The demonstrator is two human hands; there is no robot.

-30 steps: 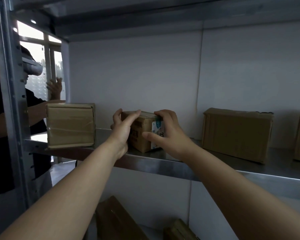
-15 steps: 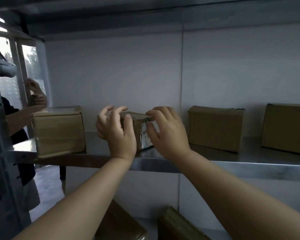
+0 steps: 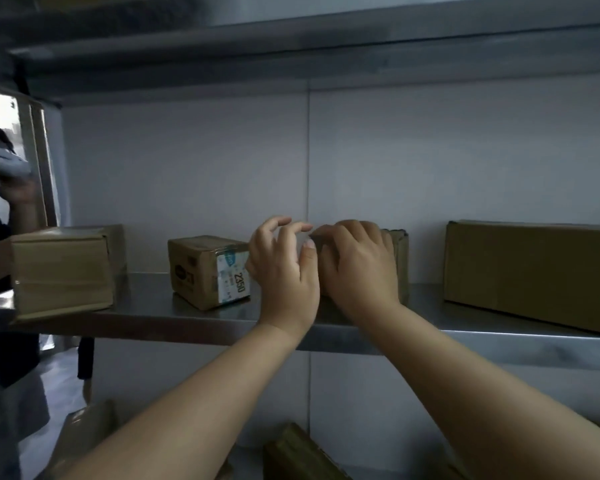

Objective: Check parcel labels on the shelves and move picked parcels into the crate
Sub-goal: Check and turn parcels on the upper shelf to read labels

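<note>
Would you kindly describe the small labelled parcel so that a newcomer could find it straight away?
Look along the steel shelf at chest height, which holds four brown boxes. The small parcel is second from the left, just left of the left hand. It alone is turned corner-forward and shows a white label printed 2350.

Both forearms are bare, with no sleeves in view. The left hand and right hand wear no gloves. The fingernails are short.
</note>
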